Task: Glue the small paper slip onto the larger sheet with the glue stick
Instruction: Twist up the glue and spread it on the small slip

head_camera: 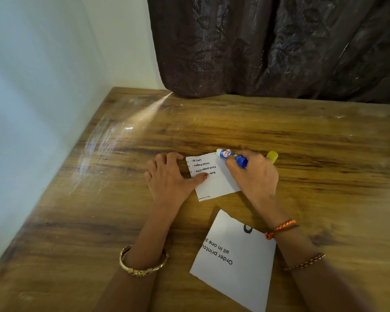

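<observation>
A wooden table [302,140] with a brown grain finish stands against a pale wall, a dark brown patterned curtain [279,46] hanging over its far edge. Nearest the person lies the larger white sheet [234,266], torn-edged and printed "Order printou… all in one", with the right forearm lying across its right corner. Just beyond it, apart from it, lies the small white paper slip [212,179] with lines of black print. The left hand [169,176], fingers spread, pins the slip's left edge, thumb pressed on the print. The right hand [252,174] grips a blue-and-white glue stick [232,157], its white tip angled down to the slip's far edge. A yellow cap [272,156] sits just behind that hand.
</observation>
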